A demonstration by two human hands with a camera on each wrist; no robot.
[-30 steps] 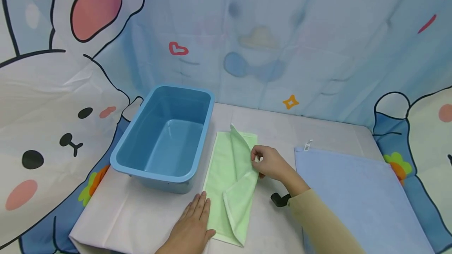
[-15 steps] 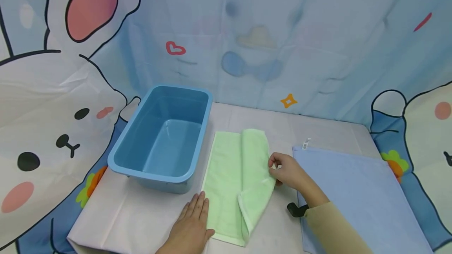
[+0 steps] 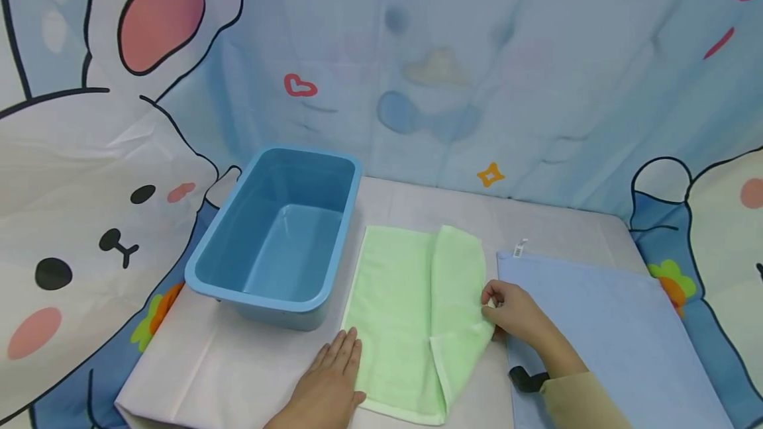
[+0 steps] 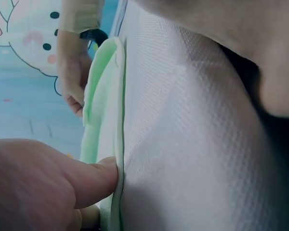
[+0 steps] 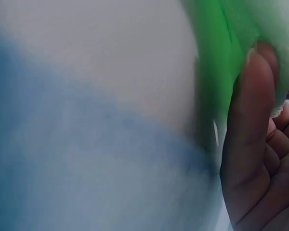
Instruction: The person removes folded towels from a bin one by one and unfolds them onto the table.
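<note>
A light green towel (image 3: 393, 296) lies on the white-covered table, its right part folded back over itself with the layer lifted. My right hand (image 3: 515, 310) pinches the towel's right edge between thumb and fingers; in the right wrist view the thumb (image 5: 253, 96) presses against the green cloth. Flat beside the towel's lower left edge, my left hand (image 3: 330, 376) rests with straight fingers. In the left wrist view its thumb (image 4: 98, 178) touches the towel's near edge.
An empty blue plastic basin (image 3: 271, 303) stands left of the towel. On the right a light blue cloth (image 3: 614, 330) with a small white tag (image 3: 520, 248) lies spread, partly under my right forearm. A printed curtain (image 3: 536, 85) closes off the back and sides.
My right hand has moved right and slightly nearer, drawing the towel's edge along, so the towel spreads wider. The left hand stays at the lower left edge.
</note>
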